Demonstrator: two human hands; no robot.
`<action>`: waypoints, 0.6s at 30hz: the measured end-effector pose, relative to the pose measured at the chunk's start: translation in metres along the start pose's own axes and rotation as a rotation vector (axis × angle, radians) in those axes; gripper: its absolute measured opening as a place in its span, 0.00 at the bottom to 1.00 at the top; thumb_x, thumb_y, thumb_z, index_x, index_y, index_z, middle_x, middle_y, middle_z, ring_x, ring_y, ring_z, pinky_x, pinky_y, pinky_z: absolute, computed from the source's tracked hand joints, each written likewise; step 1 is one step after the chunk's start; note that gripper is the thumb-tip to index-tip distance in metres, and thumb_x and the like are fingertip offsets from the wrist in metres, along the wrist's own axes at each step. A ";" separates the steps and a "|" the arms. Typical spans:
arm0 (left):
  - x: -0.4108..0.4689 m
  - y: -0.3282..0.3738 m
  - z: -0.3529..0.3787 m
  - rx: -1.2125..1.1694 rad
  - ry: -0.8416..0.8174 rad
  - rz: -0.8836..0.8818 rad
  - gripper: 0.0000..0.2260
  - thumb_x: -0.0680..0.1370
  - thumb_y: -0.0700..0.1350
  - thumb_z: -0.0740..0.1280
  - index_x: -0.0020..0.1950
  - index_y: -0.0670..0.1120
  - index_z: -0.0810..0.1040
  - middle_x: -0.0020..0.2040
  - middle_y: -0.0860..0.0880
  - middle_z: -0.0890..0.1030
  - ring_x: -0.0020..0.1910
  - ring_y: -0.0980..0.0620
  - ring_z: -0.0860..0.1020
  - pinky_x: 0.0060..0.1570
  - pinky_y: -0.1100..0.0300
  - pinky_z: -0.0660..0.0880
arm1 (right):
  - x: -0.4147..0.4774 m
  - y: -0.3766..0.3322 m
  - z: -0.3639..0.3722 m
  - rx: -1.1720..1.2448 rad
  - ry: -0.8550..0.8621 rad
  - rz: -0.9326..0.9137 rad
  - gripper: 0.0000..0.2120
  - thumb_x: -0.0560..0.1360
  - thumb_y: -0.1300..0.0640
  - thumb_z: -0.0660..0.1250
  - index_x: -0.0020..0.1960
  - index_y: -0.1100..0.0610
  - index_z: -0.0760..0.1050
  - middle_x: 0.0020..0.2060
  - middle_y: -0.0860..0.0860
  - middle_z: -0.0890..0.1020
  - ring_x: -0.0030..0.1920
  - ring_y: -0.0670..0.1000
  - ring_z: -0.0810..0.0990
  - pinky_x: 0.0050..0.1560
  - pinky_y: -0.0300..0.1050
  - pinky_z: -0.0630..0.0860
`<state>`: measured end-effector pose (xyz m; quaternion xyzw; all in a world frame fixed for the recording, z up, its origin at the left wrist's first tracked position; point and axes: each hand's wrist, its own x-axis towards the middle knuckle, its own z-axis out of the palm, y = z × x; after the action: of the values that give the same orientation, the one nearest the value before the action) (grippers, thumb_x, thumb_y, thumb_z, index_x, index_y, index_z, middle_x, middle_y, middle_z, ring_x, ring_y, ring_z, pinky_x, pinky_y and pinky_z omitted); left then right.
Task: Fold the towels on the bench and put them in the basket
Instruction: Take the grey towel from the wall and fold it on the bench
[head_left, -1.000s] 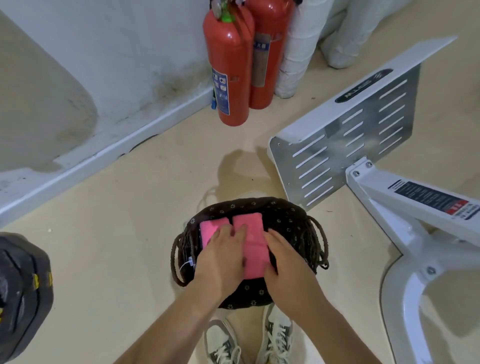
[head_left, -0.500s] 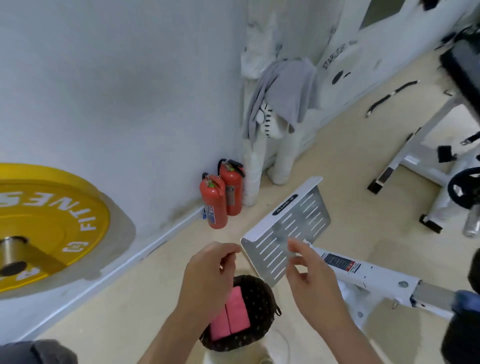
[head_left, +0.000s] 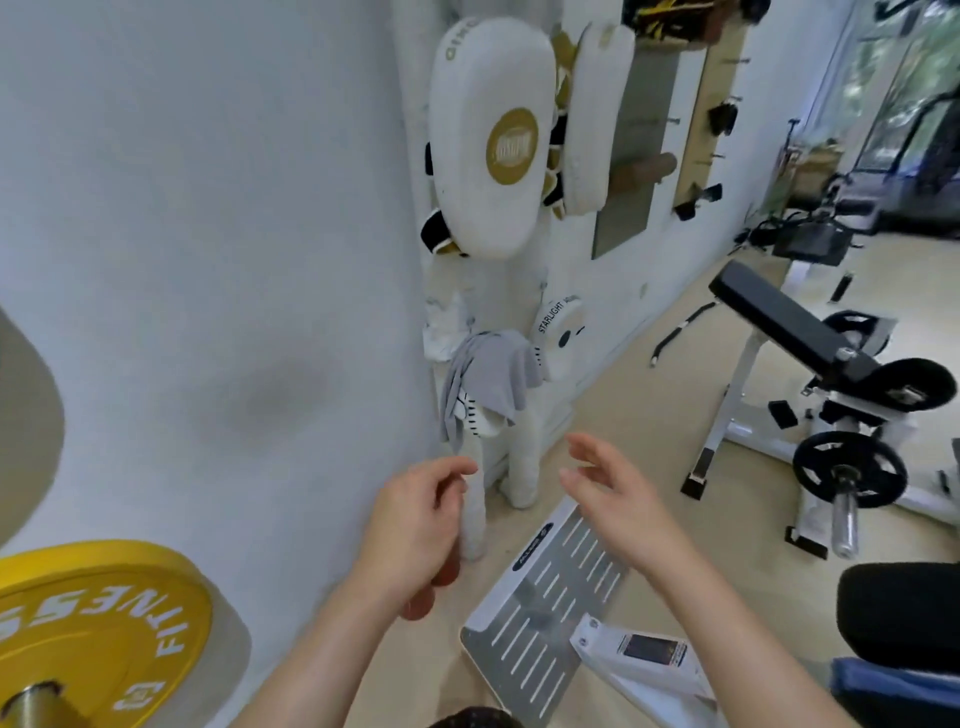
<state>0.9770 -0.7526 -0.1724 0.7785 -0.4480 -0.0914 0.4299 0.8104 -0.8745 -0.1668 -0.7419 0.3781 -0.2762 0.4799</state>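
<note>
Left hand (head_left: 415, 530) and right hand (head_left: 618, 499) hovered before me, both were empty, fingers loosely curled, basket rim (head_left: 475, 719) below my forearms.

Wall (head_left: 208, 260) at left; slotted plate (head_left: 545, 623) below

Weight plate (head_left: 93, 639) low left against the wall, pads (head_left: 488, 135) hung high ahead, cloth (head_left: 493, 379) draped below them, slotted footplate (head_left: 550, 613) on the floor in front, bench (head_left: 789, 322) to the right, basket (head_left: 472, 719) rim at the bottom edge.
</note>
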 end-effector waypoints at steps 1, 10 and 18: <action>0.010 0.001 0.002 0.059 0.003 0.036 0.11 0.78 0.41 0.63 0.51 0.54 0.82 0.46 0.58 0.81 0.43 0.59 0.78 0.45 0.67 0.72 | 0.011 -0.002 -0.004 0.028 -0.008 0.004 0.19 0.77 0.53 0.66 0.67 0.45 0.68 0.62 0.44 0.73 0.58 0.45 0.74 0.59 0.44 0.73; 0.153 -0.004 0.063 0.337 -0.140 -0.005 0.17 0.78 0.51 0.61 0.32 0.44 0.71 0.28 0.48 0.74 0.33 0.48 0.75 0.37 0.53 0.72 | 0.175 0.031 -0.010 0.033 -0.162 0.051 0.31 0.75 0.51 0.68 0.74 0.47 0.59 0.69 0.51 0.67 0.64 0.52 0.73 0.65 0.52 0.71; 0.275 -0.064 0.176 -0.167 -0.207 -0.541 0.17 0.76 0.37 0.60 0.63 0.48 0.73 0.42 0.47 0.77 0.32 0.53 0.72 0.39 0.56 0.72 | 0.344 0.120 0.024 0.089 -0.321 0.258 0.33 0.73 0.64 0.68 0.73 0.52 0.58 0.66 0.53 0.71 0.66 0.55 0.73 0.59 0.47 0.73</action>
<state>1.0833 -1.0549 -0.2618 0.8182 -0.2565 -0.3179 0.4045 0.9865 -1.1768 -0.2708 -0.6999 0.3762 -0.1069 0.5976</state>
